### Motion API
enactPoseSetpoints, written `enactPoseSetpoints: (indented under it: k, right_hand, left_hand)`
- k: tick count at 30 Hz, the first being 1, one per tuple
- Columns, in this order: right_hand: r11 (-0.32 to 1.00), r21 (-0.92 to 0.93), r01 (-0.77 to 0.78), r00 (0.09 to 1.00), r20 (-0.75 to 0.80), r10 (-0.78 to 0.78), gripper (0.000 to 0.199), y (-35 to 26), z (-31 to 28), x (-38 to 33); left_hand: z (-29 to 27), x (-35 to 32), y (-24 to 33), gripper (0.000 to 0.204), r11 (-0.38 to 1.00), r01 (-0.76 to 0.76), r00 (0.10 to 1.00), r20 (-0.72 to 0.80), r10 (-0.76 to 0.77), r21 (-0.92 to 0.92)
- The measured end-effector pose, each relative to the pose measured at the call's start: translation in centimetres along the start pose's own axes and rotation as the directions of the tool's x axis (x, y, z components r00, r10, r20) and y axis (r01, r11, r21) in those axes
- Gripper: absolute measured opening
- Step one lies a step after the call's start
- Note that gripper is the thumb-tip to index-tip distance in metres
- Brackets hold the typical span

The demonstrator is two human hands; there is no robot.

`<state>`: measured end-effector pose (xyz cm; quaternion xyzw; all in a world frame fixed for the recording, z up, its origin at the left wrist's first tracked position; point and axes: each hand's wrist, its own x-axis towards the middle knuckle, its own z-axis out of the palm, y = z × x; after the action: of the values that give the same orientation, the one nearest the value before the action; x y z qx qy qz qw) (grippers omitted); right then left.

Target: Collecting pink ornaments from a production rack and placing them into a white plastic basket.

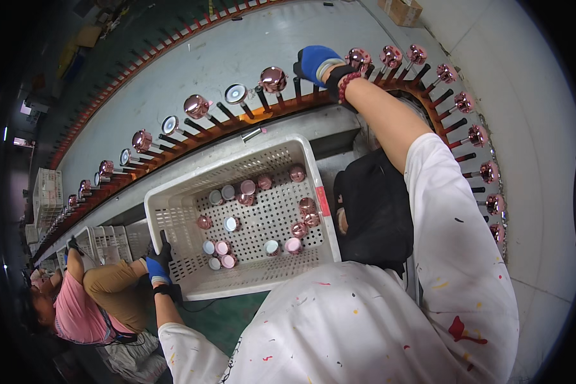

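Observation:
My right hand (318,66), in a blue and black glove, reaches over the far conveyor line with its fingers curled down. The back of the glove hides whatever is in them. Beside it, a shiny rose-gold cup-shaped part (273,79) sits on a post to the left and another (358,60) to the right. My left hand (159,262), gloved the same way, grips the left rim of a white perforated plastic crate (320,221). Several small rose-gold cups (247,187) lie in the crate, some showing pale round ends (293,245).
A curved conveyor (256,117) with upright black posts bends around at the right, carrying more shiny parts (477,135). A black bag-like item (377,211) lies right of the crate. At the left sits a co-worker in a pink shirt (80,310), near more white crates (109,243).

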<state>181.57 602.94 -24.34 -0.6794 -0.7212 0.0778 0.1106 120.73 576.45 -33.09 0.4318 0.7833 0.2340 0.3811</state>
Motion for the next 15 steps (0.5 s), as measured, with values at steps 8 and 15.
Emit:
enactPoseSetpoints:
  k: [8,15]
  right_hand:
    - [0.872,-0.015,0.49,0.863,0.15,-0.483,0.017,-9.8,-1.8,-9.6]
    - [0.887,0.089,0.453,0.874,-0.239,-0.422,0.025,-8.1,-3.1,-4.7]
  left_hand:
    - [1.1,0.0,0.2,0.027,0.997,-0.028,0.999,-0.022,0.026,-0.066]
    - [1.9,-0.6,1.2,0.024,1.0,-0.016,0.999,-0.052,0.015,-0.026]
